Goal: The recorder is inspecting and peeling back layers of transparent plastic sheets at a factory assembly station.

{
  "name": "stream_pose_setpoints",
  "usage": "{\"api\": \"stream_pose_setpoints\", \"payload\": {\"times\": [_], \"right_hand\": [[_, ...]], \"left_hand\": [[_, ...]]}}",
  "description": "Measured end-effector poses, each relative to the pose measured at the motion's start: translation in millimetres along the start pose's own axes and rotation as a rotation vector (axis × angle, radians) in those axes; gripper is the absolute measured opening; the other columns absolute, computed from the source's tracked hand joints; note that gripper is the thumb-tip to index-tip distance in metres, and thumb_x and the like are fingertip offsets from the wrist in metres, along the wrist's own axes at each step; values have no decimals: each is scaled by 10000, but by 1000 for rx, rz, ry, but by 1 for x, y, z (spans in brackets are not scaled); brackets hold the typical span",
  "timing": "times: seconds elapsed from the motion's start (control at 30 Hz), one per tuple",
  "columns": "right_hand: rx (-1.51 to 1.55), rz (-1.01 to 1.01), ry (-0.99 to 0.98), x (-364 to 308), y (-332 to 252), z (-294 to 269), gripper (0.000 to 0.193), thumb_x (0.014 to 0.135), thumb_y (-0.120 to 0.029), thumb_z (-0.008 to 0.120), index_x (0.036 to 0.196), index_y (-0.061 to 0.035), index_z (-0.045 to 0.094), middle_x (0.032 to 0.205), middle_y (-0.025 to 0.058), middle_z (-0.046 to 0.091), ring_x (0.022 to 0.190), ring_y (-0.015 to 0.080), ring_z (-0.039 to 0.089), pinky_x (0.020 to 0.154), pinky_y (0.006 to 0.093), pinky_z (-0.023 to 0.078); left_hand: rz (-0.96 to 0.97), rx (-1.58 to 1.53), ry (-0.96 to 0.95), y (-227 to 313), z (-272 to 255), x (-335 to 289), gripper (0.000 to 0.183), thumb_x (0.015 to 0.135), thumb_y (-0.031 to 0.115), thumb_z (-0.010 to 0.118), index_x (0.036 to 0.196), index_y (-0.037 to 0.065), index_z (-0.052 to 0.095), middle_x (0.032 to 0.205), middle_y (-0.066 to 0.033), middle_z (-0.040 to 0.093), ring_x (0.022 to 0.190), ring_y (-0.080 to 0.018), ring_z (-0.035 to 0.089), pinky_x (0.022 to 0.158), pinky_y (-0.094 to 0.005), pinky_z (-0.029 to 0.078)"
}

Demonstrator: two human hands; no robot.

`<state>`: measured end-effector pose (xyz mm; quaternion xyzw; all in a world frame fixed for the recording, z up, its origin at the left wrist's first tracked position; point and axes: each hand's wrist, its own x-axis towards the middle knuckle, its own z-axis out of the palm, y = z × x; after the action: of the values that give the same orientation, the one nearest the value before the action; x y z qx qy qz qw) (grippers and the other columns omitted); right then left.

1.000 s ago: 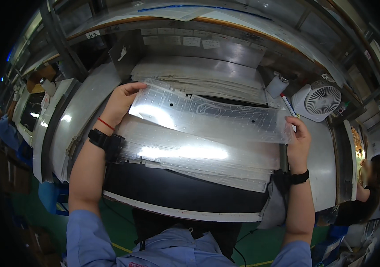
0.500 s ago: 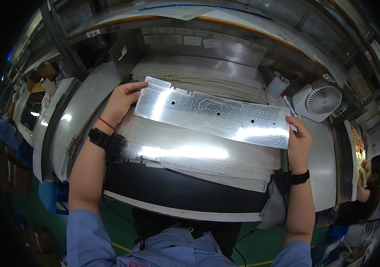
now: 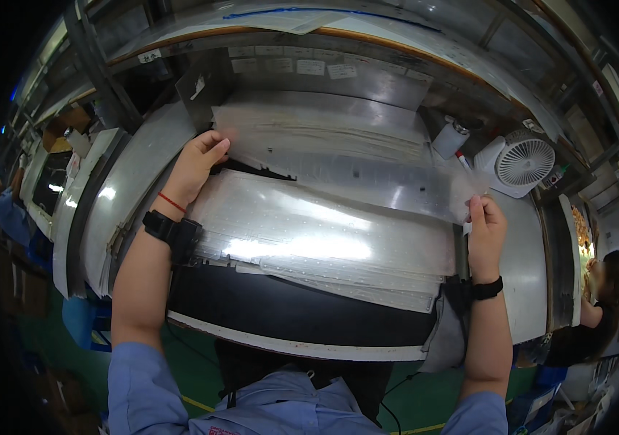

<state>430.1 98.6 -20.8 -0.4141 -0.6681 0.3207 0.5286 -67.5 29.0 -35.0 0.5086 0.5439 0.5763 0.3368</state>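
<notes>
My left hand (image 3: 197, 165) and my right hand (image 3: 485, 229) hold the two ends of a long clear plastic sheet (image 3: 356, 174) above the workbench. The sheet is tilted away from me, so the bench shows through it. Under it lies a stack of similar shiny clear sheets (image 3: 324, 239) with small dots, resting on a black mat (image 3: 280, 312). Each wrist wears a black strap, and a thin red band sits on my left wrist.
A small white fan (image 3: 523, 163) stands at the back right beside a white bottle (image 3: 449, 138). More sheets lie flat at the back of the bench (image 3: 309, 123). A seated person (image 3: 599, 290) is at the far right, and another person in blue (image 3: 9, 210) at the far left.
The sheet was held facing me, catching glare. It has since been tipped back and moved away, so it now looks see-through. Both hands stay on its ends.
</notes>
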Motion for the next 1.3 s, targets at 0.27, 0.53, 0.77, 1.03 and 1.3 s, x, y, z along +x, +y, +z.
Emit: {"api": "stream_pose_setpoints", "payload": {"times": [0.27,0.53,0.77,1.03,1.3], "right_hand": [[12,197,-135,-1,0,0,183,955,-177,587,880,-14,622,717,-46,544,650,36,462,605,190,361],[-134,249,-111,1,12,2,267,930,-209,619,1094,2,615,912,15,606,827,75,532,748,228,433],[-23,274,-170,-1,15,2,294,867,-76,661,1134,30,601,997,45,602,868,102,560,794,228,451],[-111,329,-361,-2,5,-2,263,890,-60,616,1148,-10,613,923,11,604,827,62,526,732,203,431],[-25,147,-240,-1,4,4,124,956,-71,520,1026,-13,604,896,-10,596,831,60,515,768,200,408]], "left_hand": [[-208,-67,-51,6,1,-1,140,984,156,516,1051,46,571,782,30,586,673,-28,537,582,-153,435],[-261,-218,44,-4,-11,5,251,993,162,499,1186,7,543,992,-41,620,802,-70,608,702,-168,508],[-208,-287,46,5,-3,2,433,990,179,501,1361,-23,408,1233,-129,580,1055,-156,604,887,-224,514],[-252,-271,0,3,-5,2,332,989,158,495,1277,-6,478,1168,-110,601,996,-152,624,848,-222,528],[-258,-249,5,5,-1,1,340,996,182,484,1275,-12,479,1202,-123,583,1038,-159,601,904,-249,502]]}}
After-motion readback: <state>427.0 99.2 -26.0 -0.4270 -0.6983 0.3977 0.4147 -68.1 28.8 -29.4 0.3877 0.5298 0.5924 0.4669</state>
